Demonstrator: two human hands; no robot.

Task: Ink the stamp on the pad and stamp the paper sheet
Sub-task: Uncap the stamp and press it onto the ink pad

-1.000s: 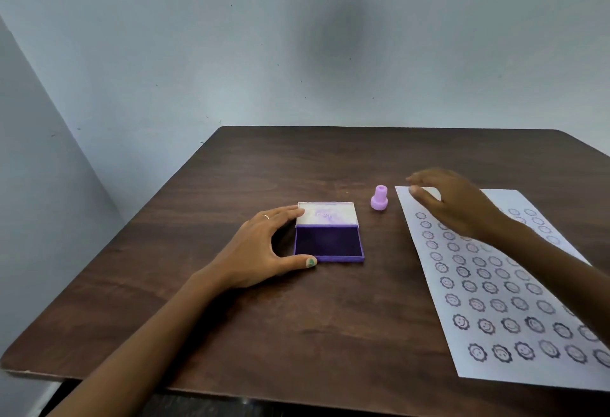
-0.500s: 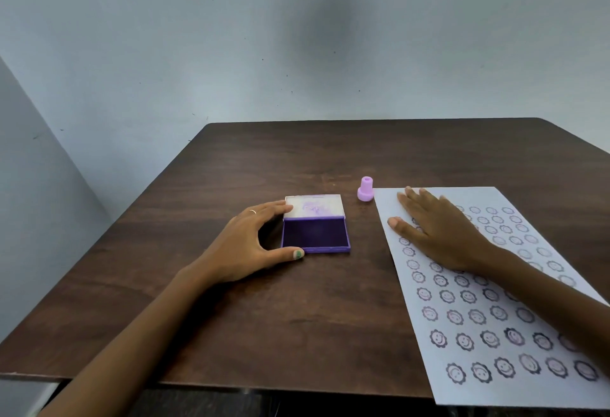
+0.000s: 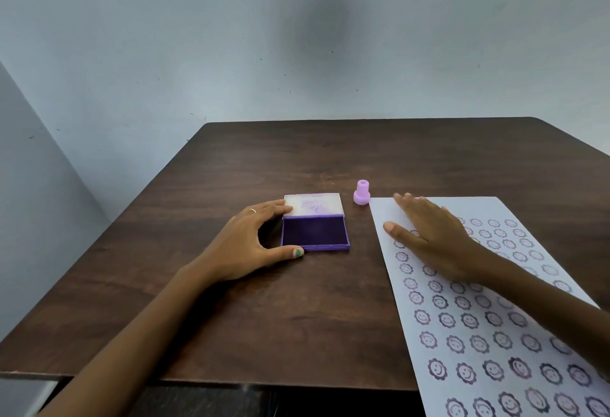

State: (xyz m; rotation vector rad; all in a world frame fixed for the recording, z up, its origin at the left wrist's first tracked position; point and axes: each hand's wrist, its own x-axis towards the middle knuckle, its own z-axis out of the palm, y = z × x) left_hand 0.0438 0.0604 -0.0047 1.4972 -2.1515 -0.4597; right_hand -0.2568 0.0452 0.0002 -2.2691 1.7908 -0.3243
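Observation:
A small lilac stamp (image 3: 361, 192) stands upright on the dark wooden table (image 3: 264, 311), just beyond the paper's far left corner, untouched. The purple ink pad (image 3: 315, 233) lies open, its white lid folded back. My left hand (image 3: 251, 245) braces the pad's left side, fingers on the lid edge and thumb at the near corner. The white paper sheet (image 3: 495, 327), covered with several rows of smiley flower prints, lies to the right. My right hand (image 3: 432, 235) rests flat on the sheet's upper left part, fingers spread, holding nothing.
A pale blue wall stands right behind the table's far edge. The table's near edge runs across the bottom of the view, and the sheet overhangs it at the lower right.
My right hand has come down from hovering near the stamp and now lies flat on the paper. My left hand stays against the ink pad. The camera view has shifted slightly.

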